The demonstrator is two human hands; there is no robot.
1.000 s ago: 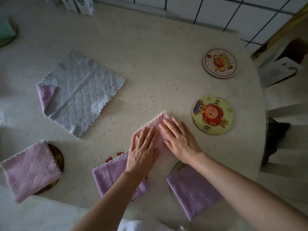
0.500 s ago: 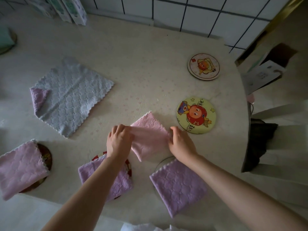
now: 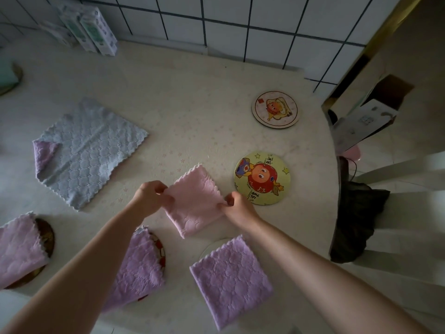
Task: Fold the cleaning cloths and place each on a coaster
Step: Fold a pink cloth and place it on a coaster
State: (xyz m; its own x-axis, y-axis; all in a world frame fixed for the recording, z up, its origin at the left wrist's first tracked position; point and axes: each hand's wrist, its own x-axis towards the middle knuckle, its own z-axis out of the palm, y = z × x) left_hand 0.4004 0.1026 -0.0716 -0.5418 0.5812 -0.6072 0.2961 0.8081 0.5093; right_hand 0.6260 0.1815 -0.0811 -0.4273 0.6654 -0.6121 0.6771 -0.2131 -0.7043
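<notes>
A folded pink cloth [image 3: 195,204] lies mid-table. My left hand [image 3: 151,198] pinches its left corner and my right hand [image 3: 237,205] pinches its right corner. Right beside it sits a bare yellow cartoon coaster [image 3: 262,178], and a second bare coaster [image 3: 275,109] lies farther back. Three folded cloths rest on coasters near the front edge: a pink one [image 3: 18,249] at the left, a purple one [image 3: 138,268] under my left forearm, another purple one [image 3: 231,278] at the right. A grey cloth [image 3: 86,150] lies unfolded at the left with one corner turned over.
Small cartons [image 3: 89,30] stand against the tiled wall at the back left. The table's right edge [image 3: 333,189] drops to a chair with a dark cloth [image 3: 356,220] on it. A green object [image 3: 7,73] sits at the far left.
My hands went from pressing flat on the pink cloth to pinching its two side corners. The cloth is now a smaller folded square.
</notes>
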